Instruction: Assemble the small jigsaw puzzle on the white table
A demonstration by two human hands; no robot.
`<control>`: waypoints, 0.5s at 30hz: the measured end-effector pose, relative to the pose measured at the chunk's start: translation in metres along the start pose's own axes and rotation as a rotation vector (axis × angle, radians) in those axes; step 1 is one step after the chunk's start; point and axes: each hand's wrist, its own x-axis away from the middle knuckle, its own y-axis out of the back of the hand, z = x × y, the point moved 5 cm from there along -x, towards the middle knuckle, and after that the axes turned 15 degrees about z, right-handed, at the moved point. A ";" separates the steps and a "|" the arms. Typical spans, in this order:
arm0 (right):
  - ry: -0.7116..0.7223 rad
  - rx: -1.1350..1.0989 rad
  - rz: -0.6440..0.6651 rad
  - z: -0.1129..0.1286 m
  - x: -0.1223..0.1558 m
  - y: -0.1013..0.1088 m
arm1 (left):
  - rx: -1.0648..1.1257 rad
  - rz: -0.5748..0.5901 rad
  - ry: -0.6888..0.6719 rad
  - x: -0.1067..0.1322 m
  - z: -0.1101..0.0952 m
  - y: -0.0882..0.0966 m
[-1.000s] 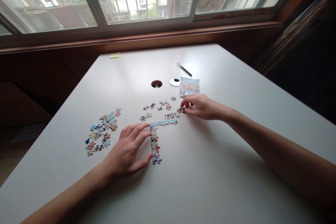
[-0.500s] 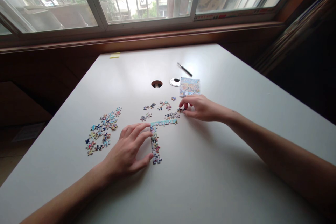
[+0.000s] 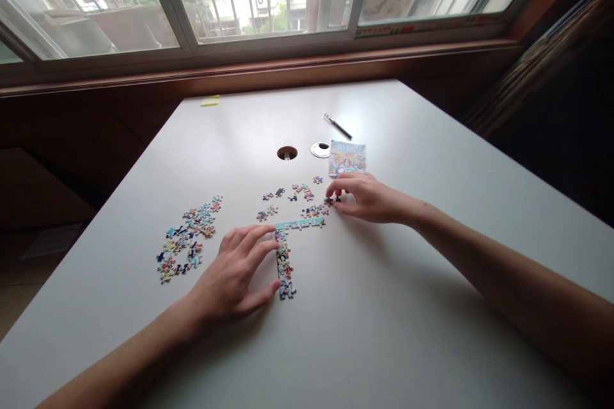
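My left hand (image 3: 240, 271) lies with its fingers spread, fingertips and thumb against the left edge of a joined puzzle strip (image 3: 284, 268). A light-blue top row (image 3: 302, 223) meets that strip in an L-shaped corner. My right hand (image 3: 362, 197) is bent down to the table beyond the row's right end. Its thumb and fingers close around a small dark puzzle piece (image 3: 332, 201), partly hidden by the fingertips. Loose pieces (image 3: 314, 211) lie just left of it, with several more (image 3: 302, 190) behind.
A larger heap of puzzle pieces (image 3: 189, 230) spreads at the left. Behind my right hand lies a picture sheet (image 3: 348, 156), with a pen (image 3: 338, 126) farther back. A round hole (image 3: 286, 153) and its silver cover (image 3: 320, 150) are mid-table. Yellow tape (image 3: 210, 101) marks the far edge.
Almost nothing differs. The fingertips of my right hand have shifted very slightly at the dark puzzle piece; my left hand stays in place at the strip.
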 end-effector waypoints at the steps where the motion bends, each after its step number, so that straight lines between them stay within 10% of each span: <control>1: -0.001 0.001 -0.001 0.000 0.000 0.000 | 0.000 -0.001 -0.001 0.000 0.000 0.000; 15: 0.001 0.009 -0.005 -0.001 0.000 -0.001 | 0.011 -0.007 -0.008 0.000 0.000 0.000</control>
